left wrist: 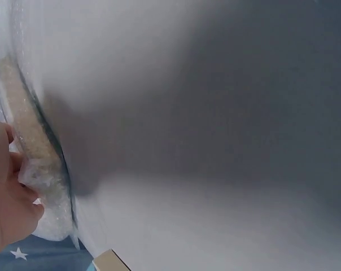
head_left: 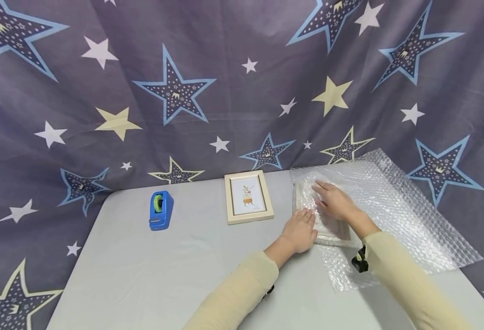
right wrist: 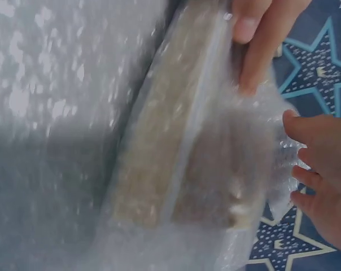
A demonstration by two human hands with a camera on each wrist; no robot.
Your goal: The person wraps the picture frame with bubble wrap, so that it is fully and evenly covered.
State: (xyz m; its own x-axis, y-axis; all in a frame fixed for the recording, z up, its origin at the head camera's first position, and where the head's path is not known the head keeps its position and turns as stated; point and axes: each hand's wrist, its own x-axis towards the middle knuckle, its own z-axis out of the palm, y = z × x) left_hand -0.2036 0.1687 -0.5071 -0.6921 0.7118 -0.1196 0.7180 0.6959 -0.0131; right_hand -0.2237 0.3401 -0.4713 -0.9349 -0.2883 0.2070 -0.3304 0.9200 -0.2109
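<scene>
A flat, light-wooden picture frame (head_left: 326, 231) lies inside clear bubble wrap (head_left: 406, 208), whose loose sheet spreads out to the right. My left hand (head_left: 301, 230) rests along the wrapped frame's left side, fingers pressed on the plastic. Just beyond it, my right hand (head_left: 334, 200) lies across the top of the package with its fingers pointing left. From the right wrist, the wrapped frame (right wrist: 159, 147) shows edge-on through the plastic, with the fingers of my left hand (right wrist: 261, 39) over its top end and my right hand (right wrist: 323, 175) at the far side.
A second picture frame (head_left: 229, 199), showing a potted plant, lies unwrapped left of the hands. Farther left stands a blue tape dispenser (head_left: 167, 211) with green tape. A star-patterned curtain (head_left: 225, 91) hangs directly behind the white-covered table (head_left: 163, 275).
</scene>
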